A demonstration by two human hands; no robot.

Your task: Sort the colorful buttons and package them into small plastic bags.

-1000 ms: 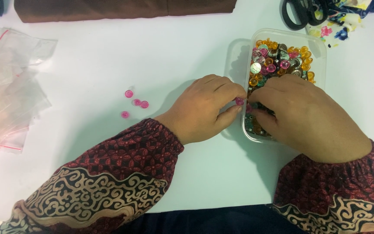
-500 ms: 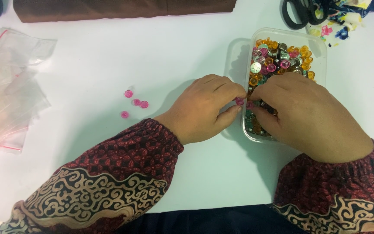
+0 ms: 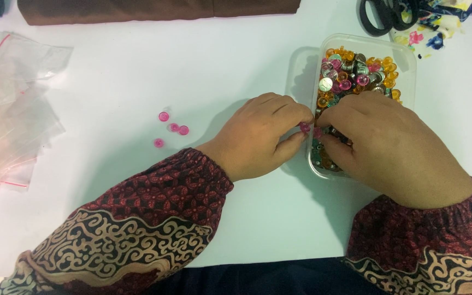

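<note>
Two small pink pieces are being handled at the left rim of a clear plastic container [image 3: 405, 60]. One pink button [image 3: 305, 127] is pinched between the thumb and forefinger of the left hand [image 3: 263, 136], whose other fingers are curled in; it is seen as a small round translucent disc, rose-pink, with a paler ring at its edge. A second pink piece [image 3: 318, 131] of the same look is gripped at the fingertips of the right hand [image 3: 394, 147], which is bent over the near half of the container. The two pieces are held just beside each other, almost touching, right above the container's left wall.

The container is rectangular with rounded corners and is filled with small round fasteners [image 3: 356, 74]: orange translucent ones are most plentiful, mixed with pink ones and silvery metal ones. Its near part is hidden under the right hand.

Four loose pink buttons [image 3: 171, 128] are laid on the white table [image 3: 192, 71] well to the left of the hands, three close together and one a little below them. Clear zip bags [image 3: 12, 98] with red strips are piled at the left edge. Black scissors [image 3: 381, 13] and a patterned cloth [image 3: 438, 27] are seen at the top right, a brown cloth [image 3: 154, 8] along the top
</note>
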